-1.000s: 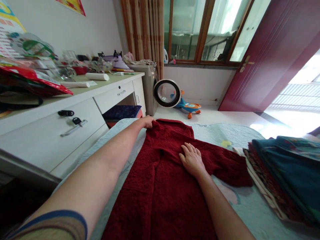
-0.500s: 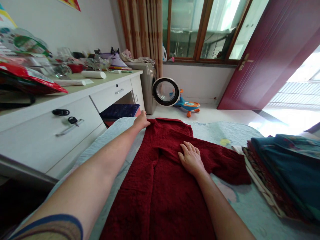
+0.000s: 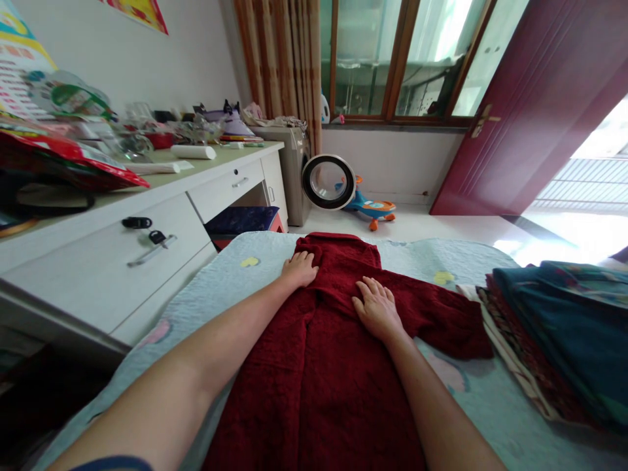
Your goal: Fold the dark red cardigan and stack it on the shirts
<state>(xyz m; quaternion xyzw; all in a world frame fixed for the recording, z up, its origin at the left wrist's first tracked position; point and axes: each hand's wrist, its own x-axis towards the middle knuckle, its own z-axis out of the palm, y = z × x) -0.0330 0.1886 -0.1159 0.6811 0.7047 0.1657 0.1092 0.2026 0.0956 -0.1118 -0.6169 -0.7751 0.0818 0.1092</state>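
Head view looks down on a dark red garment (image 3: 318,366) spread flat along the middle of a bed (image 3: 220,288) covered in a pale quilt. Its collar end lies toward 12 o'clock and one sleeve reaches out toward 3 o'clock. The left hand (image 3: 300,268) rests palm down on the cloth by the collar at about 11 o'clock. The right hand (image 3: 377,309) lies flat near the sleeve's root at about 1 o'clock. Neither grip is closed on anything: the fingers lie apart and stretched over the fabric, pressing rather than pinching. The cloth looks thick, textured and soft, so it would likely be limp, fairly light and not slippery. It is probably best held at the shoulders, the collar edge or a sleeve end, where a fold of fabric can be pinched. At 3 o'clock, just beyond the sleeve, sits a pile of folded clothes (image 3: 554,340). At 9 o'clock a cluttered white bench (image 3: 161,216) stands beside the bed. Toward 12 o'clock are a washing machine (image 3: 294,170), a toy (image 3: 373,209) and a dark red door (image 3: 530,111).
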